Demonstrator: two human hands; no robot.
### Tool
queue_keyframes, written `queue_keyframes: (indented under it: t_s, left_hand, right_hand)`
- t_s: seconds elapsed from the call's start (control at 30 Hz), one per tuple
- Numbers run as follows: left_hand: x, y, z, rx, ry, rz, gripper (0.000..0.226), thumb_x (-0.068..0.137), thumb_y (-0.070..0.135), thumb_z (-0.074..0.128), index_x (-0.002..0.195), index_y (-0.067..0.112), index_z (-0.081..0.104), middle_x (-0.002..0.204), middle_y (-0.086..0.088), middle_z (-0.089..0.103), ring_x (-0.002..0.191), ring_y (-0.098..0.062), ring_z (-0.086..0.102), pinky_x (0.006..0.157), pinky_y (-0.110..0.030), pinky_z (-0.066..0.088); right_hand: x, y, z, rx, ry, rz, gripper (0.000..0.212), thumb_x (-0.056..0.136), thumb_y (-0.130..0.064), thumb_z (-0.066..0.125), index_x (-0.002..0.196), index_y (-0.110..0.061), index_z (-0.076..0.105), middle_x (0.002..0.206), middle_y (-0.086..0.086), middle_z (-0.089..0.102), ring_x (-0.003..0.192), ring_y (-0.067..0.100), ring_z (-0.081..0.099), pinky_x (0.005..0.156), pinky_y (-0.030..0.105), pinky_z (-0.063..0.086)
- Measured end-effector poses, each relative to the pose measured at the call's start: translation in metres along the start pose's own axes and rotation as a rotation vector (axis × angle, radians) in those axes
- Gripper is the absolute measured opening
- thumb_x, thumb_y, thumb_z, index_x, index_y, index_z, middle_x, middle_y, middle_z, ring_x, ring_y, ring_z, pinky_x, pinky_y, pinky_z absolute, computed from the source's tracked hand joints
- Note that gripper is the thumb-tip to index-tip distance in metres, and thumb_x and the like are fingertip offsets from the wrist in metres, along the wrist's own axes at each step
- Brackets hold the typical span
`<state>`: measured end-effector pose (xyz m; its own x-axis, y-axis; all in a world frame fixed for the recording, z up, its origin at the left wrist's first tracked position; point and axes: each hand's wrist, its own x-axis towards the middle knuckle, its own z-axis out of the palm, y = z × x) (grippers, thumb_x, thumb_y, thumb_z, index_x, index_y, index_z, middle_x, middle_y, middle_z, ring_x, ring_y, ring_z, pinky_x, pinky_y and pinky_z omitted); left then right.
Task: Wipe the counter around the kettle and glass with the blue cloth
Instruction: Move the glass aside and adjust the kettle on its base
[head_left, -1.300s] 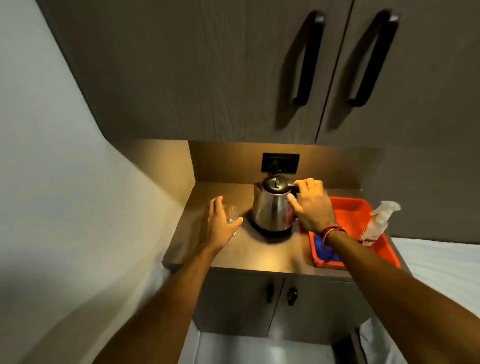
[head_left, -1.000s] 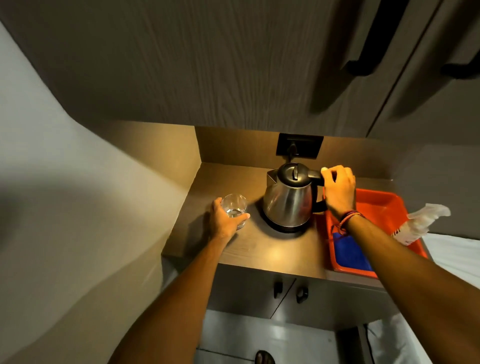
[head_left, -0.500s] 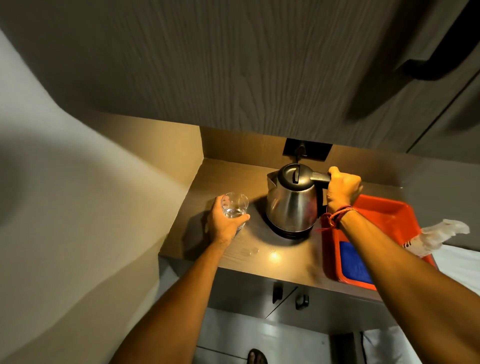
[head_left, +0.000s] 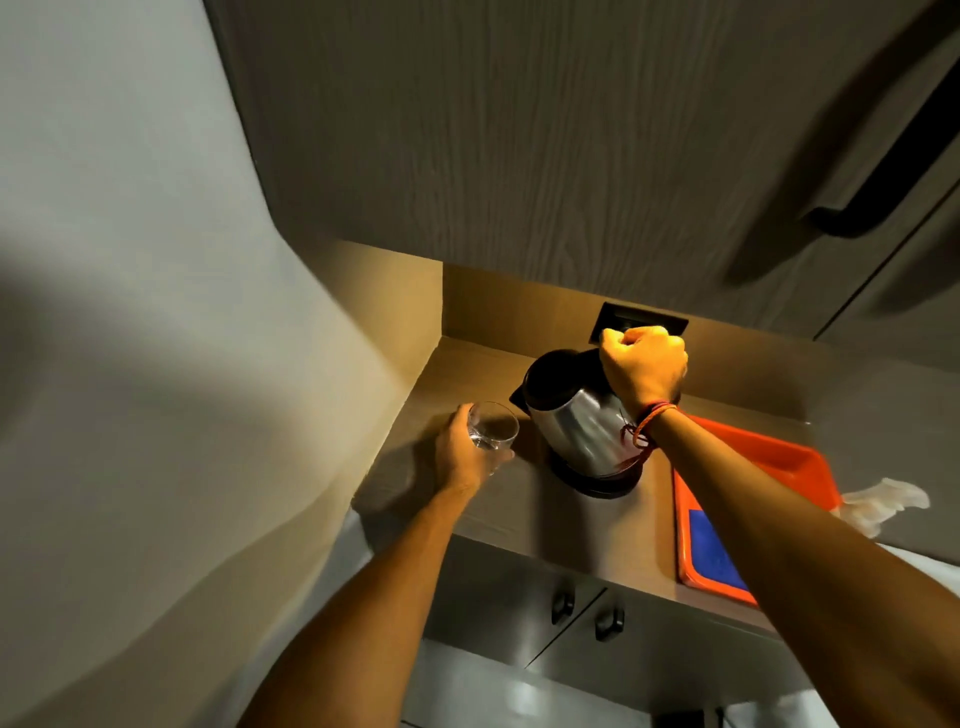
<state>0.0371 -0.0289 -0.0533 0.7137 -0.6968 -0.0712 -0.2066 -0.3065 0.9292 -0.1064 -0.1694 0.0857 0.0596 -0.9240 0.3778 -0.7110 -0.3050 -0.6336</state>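
- Your right hand was a closed fist on the handle at the top of the steel kettle, and your left hand was cupped round the drinking glass, fingers curled about its lower half.
- Half a second earlier the kettle had stood upright on its black base; now it leaned with its top toward the glass, its far edge seemingly off the base, though the blur kept that uncertain.
- The glass, which had rested on the counter beside the kettle, now looked raised a little, its rim just beside the kettle's spout.
- The blue cloth lay in the near end of the orange tray, untouched, under your right forearm and well apart from both hands.
- The tray sat on the right end of the counter, just beside the kettle base.
- A white spray bottle showed past the tray's right edge; whether it stood in the tray could not be told.
- A black wall socket sat on the back panel, partly hidden behind your right fist.
- Cabinet doors hung above with a black handle, and two small knobs showed on the doors below the counter.
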Motion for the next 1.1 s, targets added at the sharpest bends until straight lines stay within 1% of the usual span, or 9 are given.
queue_keyframes:
  t_s: [0.07,0.13,0.27,0.4,0.57,0.7,0.83,1.0,1.1]
  left_hand:
    - [-0.004,0.001,-0.004,0.005,0.011,0.04,0.066,0.055,0.021,0.095,0.113,0.016,0.063,0.112,-0.003,0.073,0.101,-0.022,0.069,0.075,-0.027,0.057]
    - [-0.009,0.002,-0.009,0.002,0.011,0.073,0.06,0.056,0.02,0.093,0.107,0.02,0.062,0.105,0.0,0.074,0.095,-0.02,0.07,0.07,-0.022,0.054]
    - [-0.011,0.004,-0.013,-0.029,-0.012,0.105,0.061,0.058,0.016,0.091,0.111,0.017,0.061,0.104,-0.003,0.074,0.094,-0.022,0.072,0.078,-0.042,0.061]
    - [-0.011,0.004,-0.014,-0.044,-0.03,0.103,0.061,0.058,0.014,0.091,0.111,0.016,0.059,0.103,-0.005,0.072,0.091,-0.024,0.072,0.076,-0.049,0.061]
    - [-0.011,0.003,-0.014,-0.045,-0.021,0.116,0.061,0.059,0.012,0.091,0.108,0.022,0.057,0.101,-0.003,0.071,0.088,-0.024,0.072,0.075,-0.045,0.062]
    - [-0.011,0.001,-0.014,-0.05,-0.038,0.111,0.057,0.061,0.009,0.089,0.109,0.015,0.058,0.107,-0.009,0.071,0.094,-0.027,0.071,0.078,-0.049,0.061]
    - [-0.012,-0.001,-0.012,-0.061,-0.042,0.095,0.055,0.059,0.006,0.088,0.104,0.014,0.058,0.106,-0.012,0.068,0.092,-0.03,0.07,0.076,-0.052,0.06]
    - [-0.013,0.001,-0.011,-0.068,-0.04,0.099,0.057,0.059,0.005,0.088,0.106,0.013,0.059,0.106,-0.01,0.07,0.094,-0.027,0.071,0.079,-0.047,0.061]
    - [-0.015,0.002,-0.01,-0.07,-0.038,0.098,0.056,0.059,0.006,0.089,0.105,0.018,0.059,0.106,-0.007,0.071,0.096,-0.025,0.071,0.08,-0.041,0.062]
  right_hand:
    - [-0.002,-0.012,-0.001,-0.053,-0.016,-0.101,0.038,0.076,-0.03,0.056,0.047,-0.006,0.053,0.043,0.007,0.044,0.047,0.027,0.048,0.049,0.028,0.037]
    - [-0.006,-0.021,-0.002,-0.104,-0.034,-0.197,0.038,0.08,-0.028,0.057,0.049,-0.006,0.058,0.045,0.006,0.048,0.044,0.023,0.047,0.046,0.024,0.035]
    - [-0.014,-0.031,-0.002,-0.221,-0.066,-0.306,0.04,0.084,-0.028,0.055,0.048,-0.01,0.054,0.047,0.002,0.047,0.045,0.021,0.047,0.048,0.022,0.029]
    - [-0.02,-0.037,-0.001,-0.281,-0.097,-0.389,0.039,0.086,-0.029,0.054,0.051,-0.014,0.054,0.05,0.001,0.048,0.047,0.019,0.046,0.052,0.024,0.031]
    - [-0.023,-0.039,0.004,-0.337,-0.128,-0.437,0.038,0.088,-0.033,0.054,0.055,-0.014,0.059,0.052,0.001,0.05,0.048,0.018,0.045,0.052,0.022,0.028]
    - [-0.023,-0.038,0.007,-0.37,-0.169,-0.476,0.036,0.089,-0.036,0.055,0.06,-0.014,0.061,0.055,0.003,0.055,0.051,0.019,0.05,0.056,0.025,0.035]
    - [-0.026,-0.039,0.009,-0.357,-0.168,-0.512,0.035,0.087,-0.033,0.056,0.058,-0.014,0.06,0.051,0.0,0.051,0.048,0.018,0.049,0.056,0.025,0.04]
    - [-0.026,-0.04,0.01,-0.375,-0.158,-0.557,0.036,0.086,-0.033,0.056,0.053,-0.019,0.051,0.048,-0.002,0.049,0.044,0.016,0.045,0.056,0.024,0.033]
    - [-0.027,-0.041,0.01,-0.386,-0.17,-0.57,0.037,0.087,-0.034,0.055,0.053,-0.02,0.05,0.049,-0.001,0.052,0.045,0.016,0.047,0.057,0.024,0.036]
